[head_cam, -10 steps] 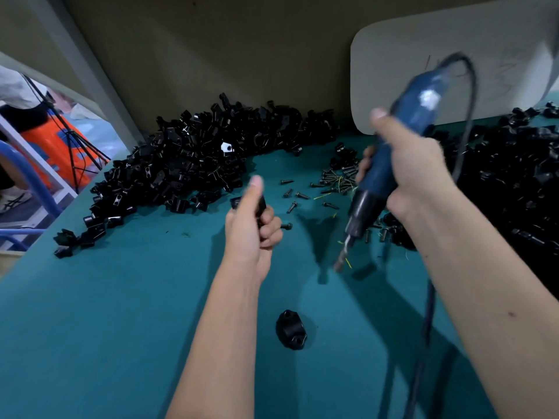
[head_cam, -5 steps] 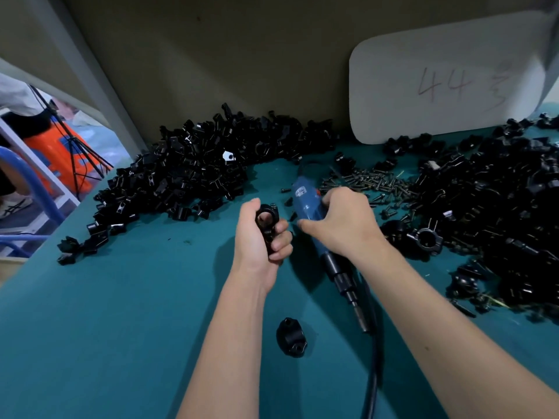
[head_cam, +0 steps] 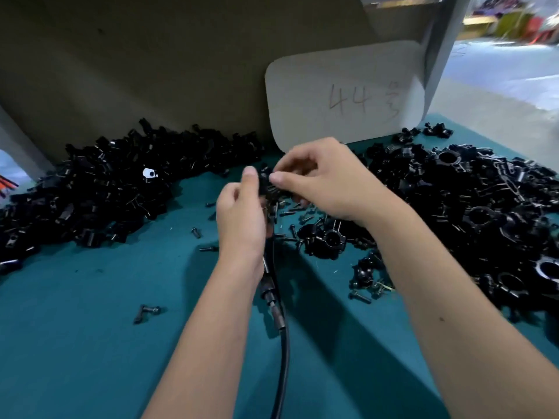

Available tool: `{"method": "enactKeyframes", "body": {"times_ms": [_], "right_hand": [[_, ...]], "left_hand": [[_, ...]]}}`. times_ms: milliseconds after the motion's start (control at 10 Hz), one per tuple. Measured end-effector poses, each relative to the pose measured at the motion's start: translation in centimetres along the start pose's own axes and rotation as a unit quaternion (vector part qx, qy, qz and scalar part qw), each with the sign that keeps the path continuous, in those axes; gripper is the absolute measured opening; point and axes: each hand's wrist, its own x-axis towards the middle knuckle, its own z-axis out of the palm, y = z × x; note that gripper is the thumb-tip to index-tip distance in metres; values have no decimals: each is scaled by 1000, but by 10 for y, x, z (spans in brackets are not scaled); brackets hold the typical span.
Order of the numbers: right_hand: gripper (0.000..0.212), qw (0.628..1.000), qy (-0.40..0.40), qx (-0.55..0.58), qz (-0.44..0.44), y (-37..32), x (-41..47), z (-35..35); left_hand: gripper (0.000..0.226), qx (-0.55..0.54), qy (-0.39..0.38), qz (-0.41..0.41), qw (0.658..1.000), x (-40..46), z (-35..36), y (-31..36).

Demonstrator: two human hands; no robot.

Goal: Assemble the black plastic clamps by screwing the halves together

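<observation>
**Clamp held between both hands, driver down on the desk**

Left hand (head_cam: 242,213) holds a black clamp piece (head_cam: 266,184) above the desk (head_cam: 90,343), thumb up along its near side, fingers curled round it. Right hand (head_cam: 320,179) meets it from the right, thumb and forefinger pinched onto the same piece or onto something small at its face; too dark and blurred to tell which. Both grips are closed on the work, hands touching or nearly so.

Screwdriver (head_cam: 273,300) lies on the desk directly below the left wrist, long axis running toward the person, cable (head_cam: 282,373) trailing off the bottom edge. Loose screws (head_cam: 305,219) are scattered just beyond, under the right hand.

Judgement: a screw is being seated by hand. Driving comes next; the tool lies nearer the left hand, which is occupied.
</observation>
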Motion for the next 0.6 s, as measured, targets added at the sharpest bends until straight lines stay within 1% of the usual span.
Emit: {"method": "enactKeyframes", "body": {"times_ms": [100,200,300,400,500,600], "right_hand": [[19,994,60,-25,91,27,-10,-41],[23,974,165,-49,145,52,-21,-70],[24,946,271,-58,171,73,-33,-95],[19,927,321,-3,193,82,-40,-115],[14,915,360,-8,182,81,-43,-123],[7,912,382,107,107,61,-47,-125]], "left_hand": [[25,42,-50,66,996,-4,44,5],[28,44,-109,85,989,-13,92,8],[34,7,-165,80,983,-26,134,16],[27,-13,-212,85,973,-36,162,24],[28,40,-198,131,971,-36,157,27],[31,16,-145,161,976,-26,133,22]]}}
